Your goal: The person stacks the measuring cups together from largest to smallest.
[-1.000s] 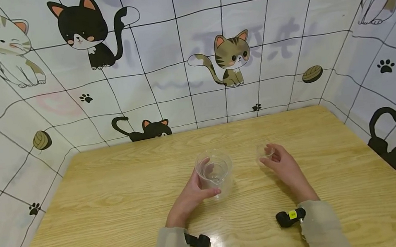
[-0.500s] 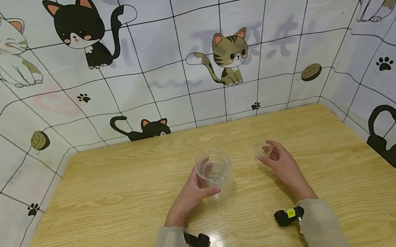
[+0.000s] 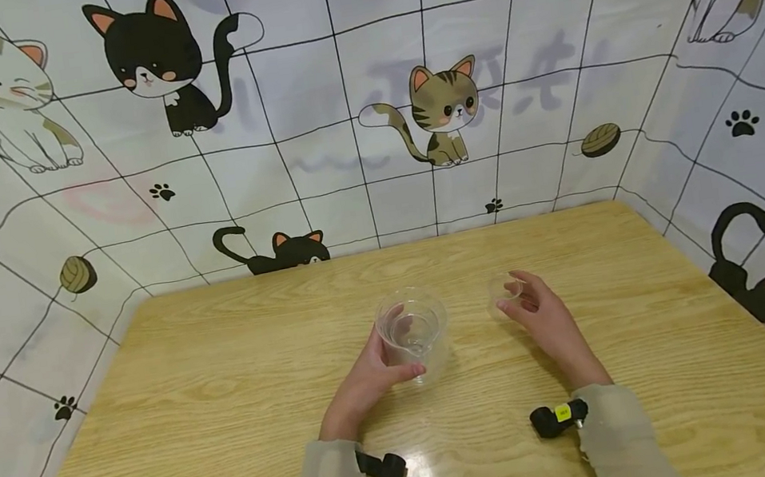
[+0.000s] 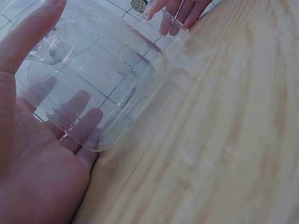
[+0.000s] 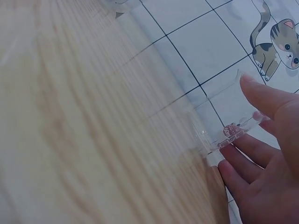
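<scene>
In the head view, my left hand grips a large clear container standing upright on the wooden table. Its thumb lies along the near side and the fingers wrap the far left side. To the right, my right hand holds a small clear cup between thumb and fingers. The right wrist view shows this small cup close to the tabletop, with a small reddish mark on or behind its wall. Fingers show through the transparent large container in the left wrist view. What either vessel contains is hard to tell.
A wall covering with a grid and cartoon cats stands behind the table and along both sides. Black wrist cameras are strapped over the sleeves. Bare tabletop separates the two vessels.
My right hand and the small cup have shifted slightly to the left and away from me. My left hand and the large container keep their place.
</scene>
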Available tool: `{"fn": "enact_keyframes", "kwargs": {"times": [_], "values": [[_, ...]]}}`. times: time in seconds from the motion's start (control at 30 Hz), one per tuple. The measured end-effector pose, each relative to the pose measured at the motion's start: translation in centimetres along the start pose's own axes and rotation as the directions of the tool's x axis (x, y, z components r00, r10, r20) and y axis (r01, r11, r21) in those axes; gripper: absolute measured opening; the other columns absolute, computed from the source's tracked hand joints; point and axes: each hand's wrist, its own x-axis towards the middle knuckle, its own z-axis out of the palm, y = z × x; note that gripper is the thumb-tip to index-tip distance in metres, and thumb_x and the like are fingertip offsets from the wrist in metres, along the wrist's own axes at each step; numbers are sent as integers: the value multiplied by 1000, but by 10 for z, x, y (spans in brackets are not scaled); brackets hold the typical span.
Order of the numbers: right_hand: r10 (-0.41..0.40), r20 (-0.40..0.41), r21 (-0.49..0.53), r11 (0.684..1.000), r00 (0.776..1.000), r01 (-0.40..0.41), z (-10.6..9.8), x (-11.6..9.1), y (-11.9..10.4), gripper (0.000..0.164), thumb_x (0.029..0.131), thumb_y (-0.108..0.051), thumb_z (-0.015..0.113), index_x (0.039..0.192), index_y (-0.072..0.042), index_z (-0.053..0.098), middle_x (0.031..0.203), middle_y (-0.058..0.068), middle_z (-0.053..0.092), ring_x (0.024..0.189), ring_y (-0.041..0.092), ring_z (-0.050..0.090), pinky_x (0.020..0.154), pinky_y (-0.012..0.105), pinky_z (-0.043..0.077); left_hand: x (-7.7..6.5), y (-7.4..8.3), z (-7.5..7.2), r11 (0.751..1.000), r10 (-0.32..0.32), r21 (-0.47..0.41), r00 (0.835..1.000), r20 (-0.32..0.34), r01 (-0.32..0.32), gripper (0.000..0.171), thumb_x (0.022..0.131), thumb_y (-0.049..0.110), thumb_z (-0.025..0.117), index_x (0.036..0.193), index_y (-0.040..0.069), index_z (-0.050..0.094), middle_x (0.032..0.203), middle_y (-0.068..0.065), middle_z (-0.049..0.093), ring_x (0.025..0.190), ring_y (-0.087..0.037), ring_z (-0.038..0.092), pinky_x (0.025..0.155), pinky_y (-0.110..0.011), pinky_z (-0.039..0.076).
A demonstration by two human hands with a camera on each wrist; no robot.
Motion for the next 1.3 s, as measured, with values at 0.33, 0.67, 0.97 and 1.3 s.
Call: {"fn": "enact_keyframes", "kwargs": {"times": [0.33, 0.67, 0.97, 1.3], "values": [[-7, -4, -15, 1000, 1000, 7, 0, 0, 0, 67, 84, -40, 58, 139, -16, 28, 129, 8, 46, 122, 28, 36, 98, 45, 30, -1, 1, 0, 1000, -11, 9, 1000, -9, 11, 87, 70, 13, 76, 137, 33, 24, 138, 3, 33, 126, -18, 31, 103, -40, 20], [4, 59, -66, 998, 998, 0, -1, -1, -1, 64, 84, -42, 57, 137, -15, 32, 127, 9, 46, 121, 28, 38, 98, 45, 29, -1, -2, -1, 1000, 19, -16, 1000, -2, -19, 86, 72, 12, 74, 137, 29, 22, 139, 1, 33, 129, -19, 28, 104, -43, 16], [-84, 164, -13, 996, 983, 88, -11, 0, 5, 61, 91, -32, 51, 142, -18, 22, 133, 10, 42, 125, 33, 32, 99, 50, 25, -1, -2, -1, 1000, 12, -22, 1000, -8, -12, 85, 71, 12, 75, 137, 28, 22, 139, 1, 34, 128, -19, 29, 104, -41, 17], [-62, 118, 5, 998, 991, 62, -9, 1, 2, 66, 85, -40, 56, 139, -15, 27, 131, 10, 44, 124, 31, 34, 99, 49, 26, 1, -3, 0, 1000, -4, -5, 1000, -24, 4, 82, 72, 13, 75, 135, 31, 27, 138, 3, 35, 128, -16, 30, 104, -42, 19]]}}
